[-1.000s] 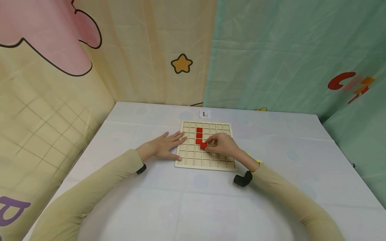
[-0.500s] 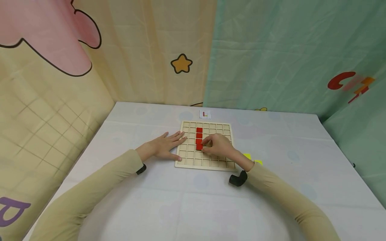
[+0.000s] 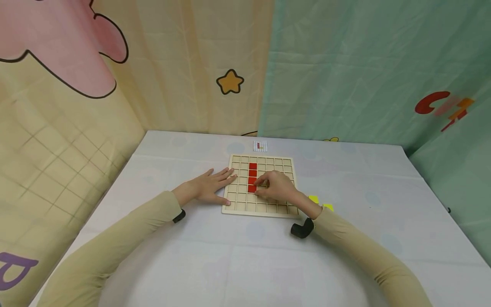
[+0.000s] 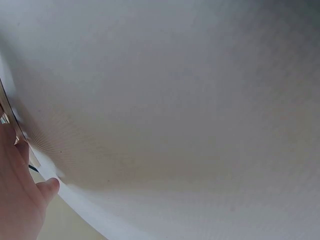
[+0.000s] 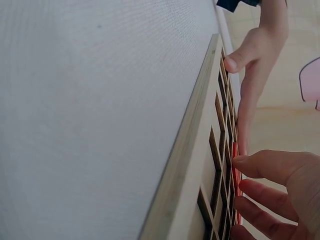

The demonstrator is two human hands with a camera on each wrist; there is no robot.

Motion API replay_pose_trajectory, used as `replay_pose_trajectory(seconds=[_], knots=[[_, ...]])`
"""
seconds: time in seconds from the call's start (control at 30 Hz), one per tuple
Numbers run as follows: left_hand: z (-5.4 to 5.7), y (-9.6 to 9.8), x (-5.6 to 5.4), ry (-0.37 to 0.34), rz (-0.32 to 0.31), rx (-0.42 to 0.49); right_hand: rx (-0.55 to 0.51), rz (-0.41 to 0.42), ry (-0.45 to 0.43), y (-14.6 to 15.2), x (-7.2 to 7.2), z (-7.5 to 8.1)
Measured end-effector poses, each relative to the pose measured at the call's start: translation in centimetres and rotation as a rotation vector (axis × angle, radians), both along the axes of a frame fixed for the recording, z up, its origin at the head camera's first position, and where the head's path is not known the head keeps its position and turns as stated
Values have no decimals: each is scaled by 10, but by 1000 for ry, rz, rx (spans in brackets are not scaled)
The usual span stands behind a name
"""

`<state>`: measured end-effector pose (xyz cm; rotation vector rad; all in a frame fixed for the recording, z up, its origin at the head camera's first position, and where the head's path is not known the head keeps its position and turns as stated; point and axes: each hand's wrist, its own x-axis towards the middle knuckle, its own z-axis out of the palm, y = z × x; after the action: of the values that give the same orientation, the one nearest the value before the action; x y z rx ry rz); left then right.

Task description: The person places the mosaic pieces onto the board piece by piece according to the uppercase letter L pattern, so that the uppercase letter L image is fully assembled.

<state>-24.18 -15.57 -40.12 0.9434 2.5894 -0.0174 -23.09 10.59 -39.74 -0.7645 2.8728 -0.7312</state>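
A wooden grid board [image 3: 239, 208] lies on the table. Red square tiles [image 3: 252, 166] form one column of several in its cells. At the lower end of that column, my right hand [image 3: 280, 186] has curled thumb and fingertips on a red tile [image 3: 251, 189], seemingly pinching its right side. In the right wrist view, the thumb and fingers of the right hand [image 5: 280, 185] meet the red tiles [image 5: 235, 160], seen edge-on. My left hand [image 3: 209, 186] rests with spread fingers on the board's left edge, holding nothing. The left wrist view shows only part of the left hand [image 4: 20, 190].
A small card [image 3: 260, 146] with a printed grid pattern lies beyond the board. Yellow tiles [image 3: 313, 199] lie right of the board, partly behind the right forearm. A white cloth covers the table [image 3: 215, 264], and patterned curtains [image 3: 330, 68] hang behind it.
My right hand has moved slightly left, bringing the lowest red tile into line under the others. More of the yellow tiles shows. The left hand stays in place.
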Motion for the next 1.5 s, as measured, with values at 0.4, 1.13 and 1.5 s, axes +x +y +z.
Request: replay_pose_trajectory(seconds=[0.4,1.13,1.5], knots=[[0,1,1,7,-5,0,-48,-42,6,22,1,5],[1,0,1,16,-2,-1,-64,-153,66,119,17,19],[1,0,2,28,-4,9,-107,-174,41,163,26,6]])
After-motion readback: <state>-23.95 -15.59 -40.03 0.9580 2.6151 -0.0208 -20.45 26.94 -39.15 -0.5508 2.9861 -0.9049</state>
